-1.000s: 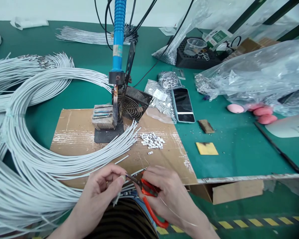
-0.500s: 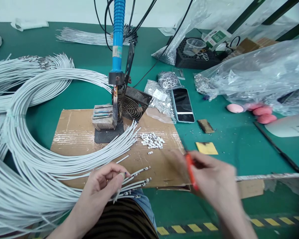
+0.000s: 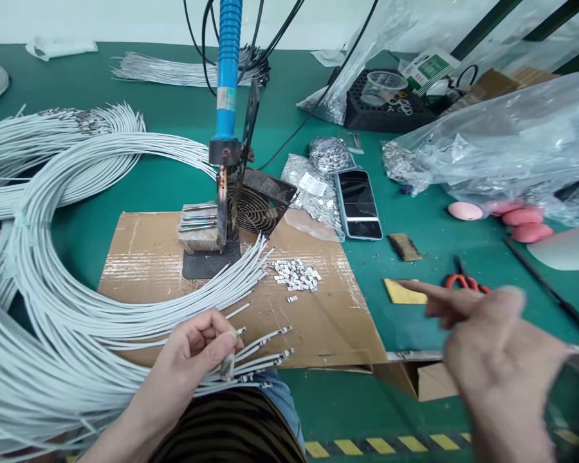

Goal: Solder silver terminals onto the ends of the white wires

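My left hand is closed, thumb against fingers, on a white cable whose end pokes out past the fingertips. A small translucent strip hangs below the thumb. Beside that hand, several white cables with small metal terminals fan out over the cardboard's front edge. My right hand, slightly smeared by motion, has its index finger stretched out and nothing in it. Just beyond it, red-handled scissors lie on the green table. The index fingertip overlaps a yellow pad in view.
A soldering iron stands in its holder on the cardboard. Near it are a black fan, a pile of small white connectors and a bundle of white cables. A phone and plastic bags lie to the right.
My right hand has moved right and let go of the red-handled scissors, which now lie on the table. My left hand stays nearly in place; the translucent strip shows more clearly.
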Tool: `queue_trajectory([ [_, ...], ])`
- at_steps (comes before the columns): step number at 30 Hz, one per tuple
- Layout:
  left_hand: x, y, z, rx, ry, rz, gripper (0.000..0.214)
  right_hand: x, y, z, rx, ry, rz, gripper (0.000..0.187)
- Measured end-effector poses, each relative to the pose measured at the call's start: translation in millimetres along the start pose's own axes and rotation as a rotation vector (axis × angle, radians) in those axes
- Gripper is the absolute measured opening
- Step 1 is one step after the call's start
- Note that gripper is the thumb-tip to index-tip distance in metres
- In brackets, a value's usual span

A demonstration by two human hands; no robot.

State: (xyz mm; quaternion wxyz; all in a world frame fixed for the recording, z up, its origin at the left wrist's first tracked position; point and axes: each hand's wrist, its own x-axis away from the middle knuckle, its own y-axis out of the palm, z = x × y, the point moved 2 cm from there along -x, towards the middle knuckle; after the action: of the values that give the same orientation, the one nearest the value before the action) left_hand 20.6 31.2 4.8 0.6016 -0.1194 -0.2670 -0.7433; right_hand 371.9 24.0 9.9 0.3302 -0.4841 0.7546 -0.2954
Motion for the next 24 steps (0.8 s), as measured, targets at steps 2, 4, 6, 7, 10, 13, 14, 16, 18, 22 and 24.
queue_trajectory([
  [2,0.9,1.0,0.9,-0.023,0.033,0.009,0.038,19.4,29.9,-24.3,-0.062,0.021,0.094,0.067],
  [4,2.1,1.4,1.1,-0.044,0.054,0.019,0.037,36.5,58.5,-50.1,-0.25,0.037,0.153,0.057],
  [6,3.0,1.1,1.1,-0.061,0.073,0.033,0.036,49.5,80.1,-74.3,-0.396,0.021,0.125,0.057],
  [7,3.4,0.9,1.0,-0.065,0.08,0.04,0.036,54.2,87.0,-84.8,-0.47,0.014,0.094,0.057],
  [10,4.0,0.3,1.1,-0.056,0.092,0.059,0.035,62.1,96.8,-109.0,-0.727,0.005,-0.087,0.061],
  [13,4.1,0.2,1.5,-0.041,0.1,0.057,0.035,65.4,99.7,-124.2,-0.929,0.052,-0.27,0.063],
  [14,4.2,0.0,1.5,-0.037,0.102,0.051,0.036,66.1,100.6,-128.1,-0.934,0.06,-0.303,0.054],
  [16,4.3,-0.9,1.3,-0.034,0.104,0.035,0.037,66.9,102.7,-134.5,-0.897,0.06,-0.316,0.028],
  [18,4.3,-2.4,0.7,-0.046,0.107,0.012,0.038,66.9,105.0,-139.5,-0.923,0.06,-0.314,0.02],
  [22,3.5,-4.6,0.2,-0.085,0.112,-0.016,0.04,64.1,106.8,-144.2,-0.994,0.091,-0.309,0.025],
  [24,3.1,-4.3,0.2,-0.086,0.112,-0.015,0.04,62.8,106.4,-144.7,-1.004,0.107,-0.306,0.025],
])
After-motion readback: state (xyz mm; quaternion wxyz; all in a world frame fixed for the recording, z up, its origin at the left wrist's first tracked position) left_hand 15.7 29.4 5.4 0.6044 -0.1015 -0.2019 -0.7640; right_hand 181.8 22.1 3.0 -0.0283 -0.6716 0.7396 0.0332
